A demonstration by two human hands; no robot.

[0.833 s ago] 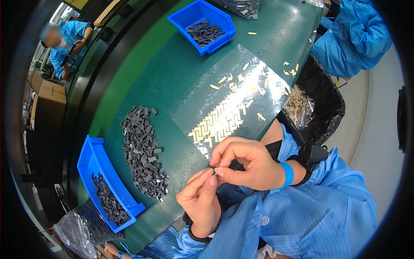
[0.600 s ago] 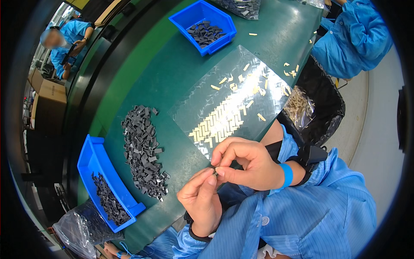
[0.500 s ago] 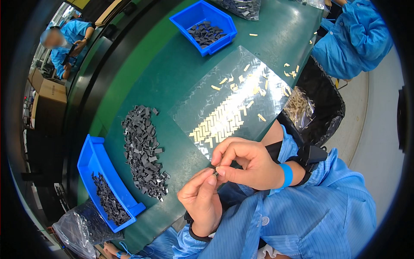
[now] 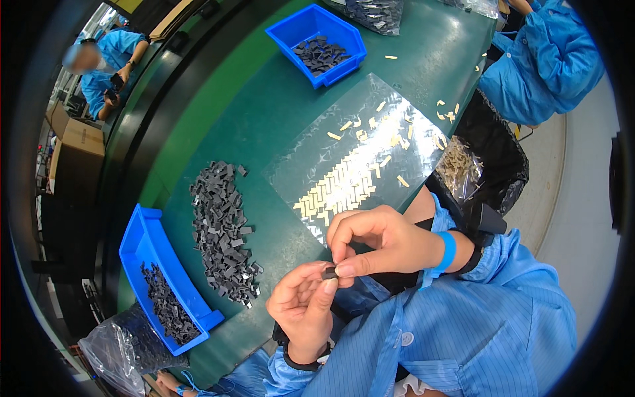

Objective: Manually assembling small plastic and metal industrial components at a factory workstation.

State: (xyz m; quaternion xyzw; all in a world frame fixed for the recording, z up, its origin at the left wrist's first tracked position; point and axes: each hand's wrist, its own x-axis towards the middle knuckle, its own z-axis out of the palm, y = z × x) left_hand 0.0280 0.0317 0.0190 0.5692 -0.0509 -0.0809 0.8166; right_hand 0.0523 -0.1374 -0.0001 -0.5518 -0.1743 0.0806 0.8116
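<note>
Between the fingertips of both hands is a small black rectangular part (image 4: 329,272). My left hand (image 4: 305,301) pinches it from below with thumb and fingers. My right hand (image 4: 380,245), with a blue band at its wrist, closes thumb and index finger on the part's right end. Just beyond the hands lies a clear plastic sheet (image 4: 291,173) with rows of small cream-coloured strips (image 4: 331,192) on it, some loose toward its far end. To the left of the hands, a long heap of black parts (image 4: 221,231) covers part of the green table (image 4: 231,132).
At the left stands a blue bin (image 4: 142,231) of black pieces, beside a plastic bag (image 4: 119,347). Another blue bin (image 4: 281,36) is at the back. A black-lined waste bin (image 4: 506,155) stands right of the table. Co-workers in blue sit at far right (image 4: 555,59) and far left (image 4: 129,49).
The black part now shows more clearly between my fingers. My right hand has shifted slightly right, my left slightly left. The co-worker at far left has moved their hands.
</note>
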